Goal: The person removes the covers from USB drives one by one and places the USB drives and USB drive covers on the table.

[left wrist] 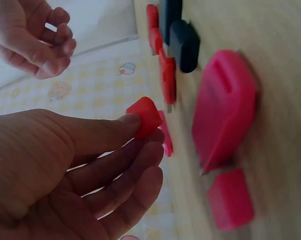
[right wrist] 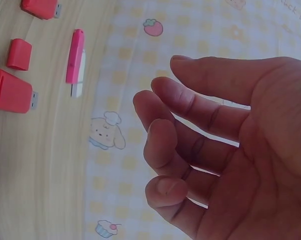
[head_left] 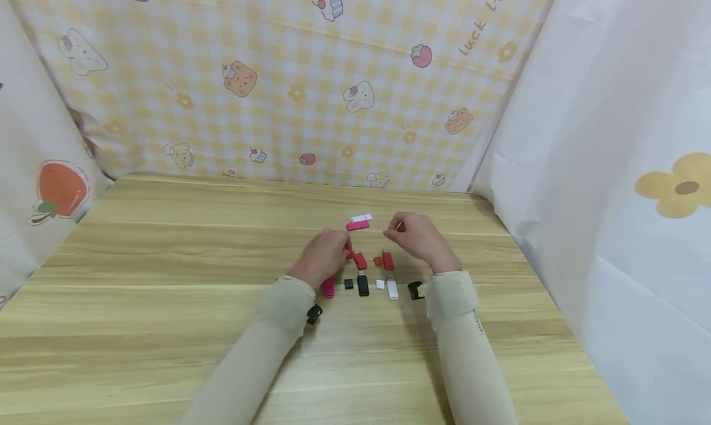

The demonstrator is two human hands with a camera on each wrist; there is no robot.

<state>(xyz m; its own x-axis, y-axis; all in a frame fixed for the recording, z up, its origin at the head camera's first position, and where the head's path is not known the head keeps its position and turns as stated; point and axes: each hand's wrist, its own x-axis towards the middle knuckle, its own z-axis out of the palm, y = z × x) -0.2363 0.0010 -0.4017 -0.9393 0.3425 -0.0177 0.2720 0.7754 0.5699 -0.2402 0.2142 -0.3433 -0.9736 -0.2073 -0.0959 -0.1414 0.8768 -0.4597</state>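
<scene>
My left hand pinches a small red USB stick cap between thumb and forefinger, just above the table. Beside that cap lies an uncapped red USB stick. To its right are a second red USB stick and its separate red cap. Below the left hand, a pink USB stick rests with a pink cap close to its end. My right hand hovers over the table with loosely curled fingers and holds nothing.
Nearer me lie a black USB stick with its black cap, and a white USB stick with its white cap. Farther back, a pink stick and a white stick lie side by side. A patterned curtain hangs behind.
</scene>
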